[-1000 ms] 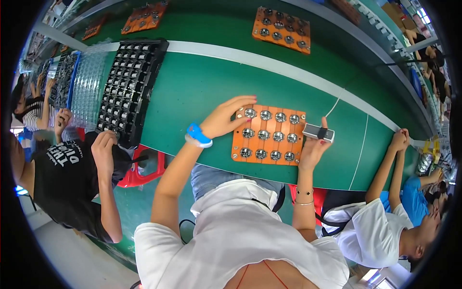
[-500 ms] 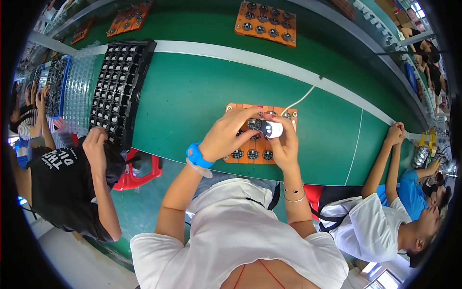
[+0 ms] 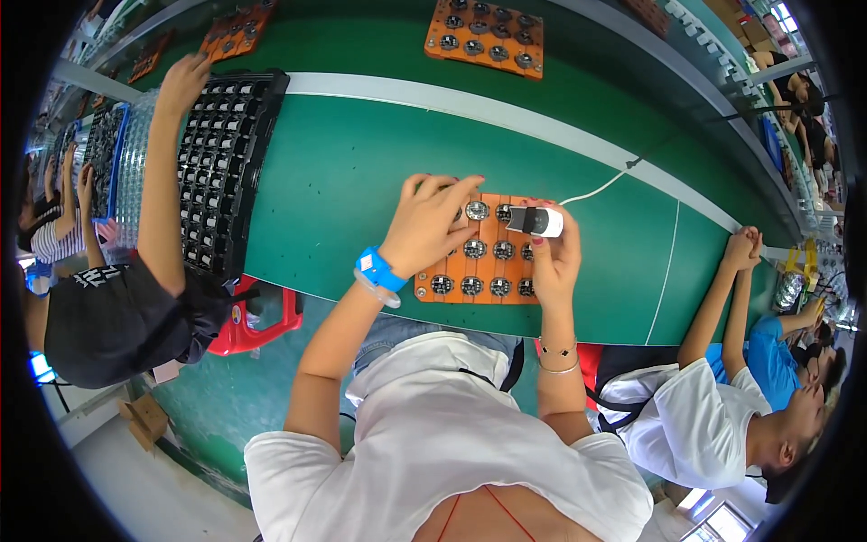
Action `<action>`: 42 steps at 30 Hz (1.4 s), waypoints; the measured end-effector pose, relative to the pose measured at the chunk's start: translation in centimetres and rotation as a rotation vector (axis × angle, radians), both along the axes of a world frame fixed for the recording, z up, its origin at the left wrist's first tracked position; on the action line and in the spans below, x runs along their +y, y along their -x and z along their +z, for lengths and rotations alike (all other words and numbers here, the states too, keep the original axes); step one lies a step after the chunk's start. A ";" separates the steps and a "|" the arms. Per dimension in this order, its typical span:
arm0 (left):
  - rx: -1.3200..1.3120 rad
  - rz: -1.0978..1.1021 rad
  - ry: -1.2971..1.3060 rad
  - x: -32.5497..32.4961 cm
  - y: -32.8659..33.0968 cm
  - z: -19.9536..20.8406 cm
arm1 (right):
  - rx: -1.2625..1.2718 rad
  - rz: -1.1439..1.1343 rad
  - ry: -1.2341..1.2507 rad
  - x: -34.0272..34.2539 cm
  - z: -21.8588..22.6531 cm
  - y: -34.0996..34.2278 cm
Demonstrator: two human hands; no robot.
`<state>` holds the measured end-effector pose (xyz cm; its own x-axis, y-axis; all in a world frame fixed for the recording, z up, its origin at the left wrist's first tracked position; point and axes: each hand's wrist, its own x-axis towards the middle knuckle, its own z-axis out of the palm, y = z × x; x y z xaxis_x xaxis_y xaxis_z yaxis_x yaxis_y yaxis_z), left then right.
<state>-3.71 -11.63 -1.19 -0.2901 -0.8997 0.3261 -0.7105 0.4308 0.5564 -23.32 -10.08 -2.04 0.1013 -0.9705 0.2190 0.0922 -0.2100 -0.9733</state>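
An orange fixture plate [image 3: 489, 268] with rows of small round circuit boards lies on the green table in front of me. My left hand [image 3: 432, 221] is over its upper left corner, thumb and fingers apart around the top-left round board, which is partly hidden. My right hand [image 3: 558, 248] grips a small white-and-black handheld device [image 3: 539, 221] between thumb and fingers above the plate's right side. The device's black end points left, over the round boards. A white cable [image 3: 596, 191] lies behind my right hand and leads to the table's far edge.
At left stands a black tray [image 3: 221, 172] of small white-and-black parts, beside clear plastic trays [image 3: 135, 172]. Another orange plate [image 3: 485, 41] sits beyond the pale rail. A co-worker's arm [image 3: 163, 181] reaches across at left; another person's clasped hands [image 3: 742, 248] rest at right.
My hands have moved apart: the right carries the device rightward, the left has drawn back leftward. The fixture plate has shifted slightly left. The left co-worker's arm now reaches far forward.
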 end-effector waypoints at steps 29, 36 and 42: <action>0.033 -0.085 -0.078 -1.6 4.3 0.3 | 0.136 -0.034 -0.026 -1.2 -0.8 3.7; 0.249 -0.154 -0.132 -1.5 5.0 1.2 | 0.075 0.004 0.006 -1.0 -0.7 2.9; -0.153 -0.049 -0.087 -1.7 5.6 1.2 | -0.042 -0.144 -0.019 -0.7 -0.8 4.0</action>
